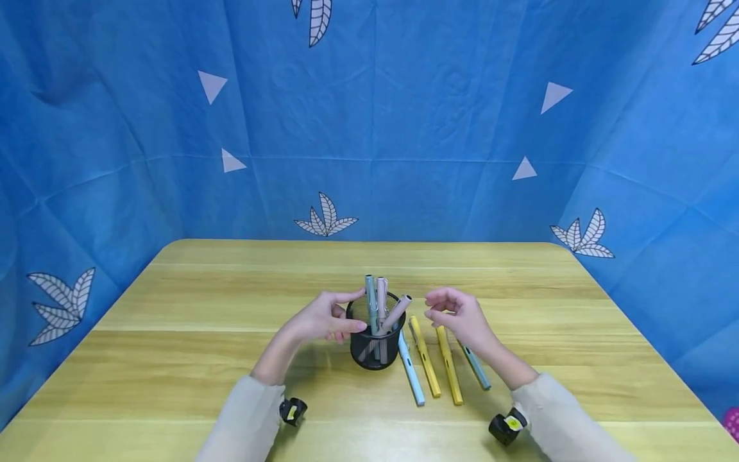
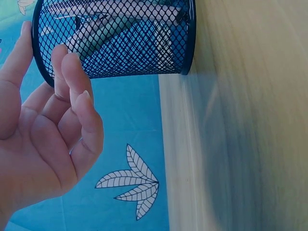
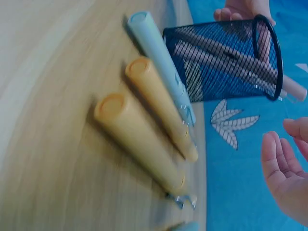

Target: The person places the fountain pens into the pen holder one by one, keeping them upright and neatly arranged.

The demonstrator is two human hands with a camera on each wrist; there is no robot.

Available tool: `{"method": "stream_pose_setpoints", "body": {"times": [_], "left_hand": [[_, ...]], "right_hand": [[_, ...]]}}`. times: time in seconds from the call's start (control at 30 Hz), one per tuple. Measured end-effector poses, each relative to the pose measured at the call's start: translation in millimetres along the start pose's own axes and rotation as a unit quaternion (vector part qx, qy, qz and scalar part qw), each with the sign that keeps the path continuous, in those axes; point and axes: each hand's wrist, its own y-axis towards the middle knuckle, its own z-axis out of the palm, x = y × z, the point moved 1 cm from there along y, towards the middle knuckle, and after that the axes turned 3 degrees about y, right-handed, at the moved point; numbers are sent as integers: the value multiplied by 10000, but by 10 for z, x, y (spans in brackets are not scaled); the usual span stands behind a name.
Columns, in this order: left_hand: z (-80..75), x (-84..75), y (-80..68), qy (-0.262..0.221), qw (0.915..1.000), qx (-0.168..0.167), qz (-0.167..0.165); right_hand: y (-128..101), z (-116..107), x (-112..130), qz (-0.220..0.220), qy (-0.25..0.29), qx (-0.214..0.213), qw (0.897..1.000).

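A black mesh pen cup (image 1: pixel 359 355) stands upright on the table, holding a teal pen (image 1: pixel 371 305) and two pale lilac pens (image 1: pixel 398 313), one leaning out to the right. My left hand (image 1: pixel 322 316) grips the cup's left side near the rim, thumb in front and index finger behind. Just right of the cup, my right hand (image 1: pixel 458 313) hovers over the far ends of the loose pens, fingers loosely bent and holding nothing. Those pens lie side by side: a light blue one (image 1: pixel 412 377), two yellow ones (image 1: pixel 427 362) and a teal one (image 1: pixel 478 369).
The wood-grain table (image 1: pixel 202 372) runs back to a blue curtain (image 1: pixel 369 115) printed with white leaves and triangles. Black cameras sit on both wrists, over pale sleeves (image 1: pixel 248 417). A pink object (image 1: pixel 732 422) shows at the far right edge.
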Motion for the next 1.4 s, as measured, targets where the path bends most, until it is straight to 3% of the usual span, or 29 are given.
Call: {"method": "stream_pose_setpoints", "body": {"times": [0.6,1.4], "left_hand": [[10,-9,0,59,10000,26,8],[-5,-28,-2,47,10000,49,40]], "right_hand": [[-119,-311,-172,1090,-825,469,9895],[-138,-545,-304,1974,-921,870,9721]]}}
